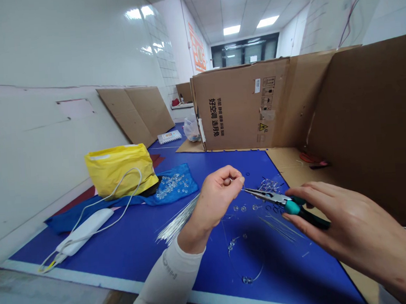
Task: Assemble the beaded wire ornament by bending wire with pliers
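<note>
My right hand (356, 219) is closed around the green and black handles of needle-nose pliers (268, 195). The narrow jaws of the pliers reach to the fingertips of my left hand (220, 192), which pinches a thin wire. Only a tiny bit of that wire shows at the fingers. Below the hands is a looped strand with clear beads (247, 279); whether it joins the pinched wire I cannot tell. Loose clear beads (243, 208) lie on the blue table beneath the pliers. A bundle of straight silver wires (178, 223) lies beside my left forearm.
More clear beads (172, 186) rest on a blue bag (189, 174), next to a yellow bag (122, 170). A white power strip (86, 231) with its cord lies at left. Cardboard walls (241, 107) stand behind and right; red-handled scissors (311, 158) lie there.
</note>
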`<state>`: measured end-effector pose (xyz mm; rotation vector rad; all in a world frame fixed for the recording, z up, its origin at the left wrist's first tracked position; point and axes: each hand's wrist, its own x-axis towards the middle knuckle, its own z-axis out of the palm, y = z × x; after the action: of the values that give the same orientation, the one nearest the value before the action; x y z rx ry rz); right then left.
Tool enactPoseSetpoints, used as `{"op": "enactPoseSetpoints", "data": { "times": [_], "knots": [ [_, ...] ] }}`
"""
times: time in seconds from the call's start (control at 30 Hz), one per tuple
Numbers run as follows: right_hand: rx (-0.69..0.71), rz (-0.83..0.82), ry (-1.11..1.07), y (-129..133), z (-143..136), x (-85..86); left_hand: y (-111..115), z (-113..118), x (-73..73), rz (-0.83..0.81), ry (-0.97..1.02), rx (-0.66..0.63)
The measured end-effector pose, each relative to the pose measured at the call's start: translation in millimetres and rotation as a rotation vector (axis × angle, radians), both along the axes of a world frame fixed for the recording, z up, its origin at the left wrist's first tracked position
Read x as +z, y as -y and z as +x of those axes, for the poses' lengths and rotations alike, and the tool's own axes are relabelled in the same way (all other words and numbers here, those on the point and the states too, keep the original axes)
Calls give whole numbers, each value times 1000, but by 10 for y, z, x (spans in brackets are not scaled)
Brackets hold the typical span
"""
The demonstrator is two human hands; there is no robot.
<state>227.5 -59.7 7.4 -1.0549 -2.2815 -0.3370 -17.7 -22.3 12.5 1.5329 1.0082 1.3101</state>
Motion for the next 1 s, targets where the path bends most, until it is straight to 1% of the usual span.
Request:
{"op": "enactPoseSetpoints", "data": {
  "times": [0.5,0.73,1.0],
  "knots": [
    [-26,-39,9,15,-18,-7,-4,-5,-7,57,-33,29],
    [-33,-68,3,21,-23,2,-15,-4,-19,50,-26,40],
    [-24,-50,1,8,-22,-10,-20,-9,-18,43,-28,46]
  ]
}}
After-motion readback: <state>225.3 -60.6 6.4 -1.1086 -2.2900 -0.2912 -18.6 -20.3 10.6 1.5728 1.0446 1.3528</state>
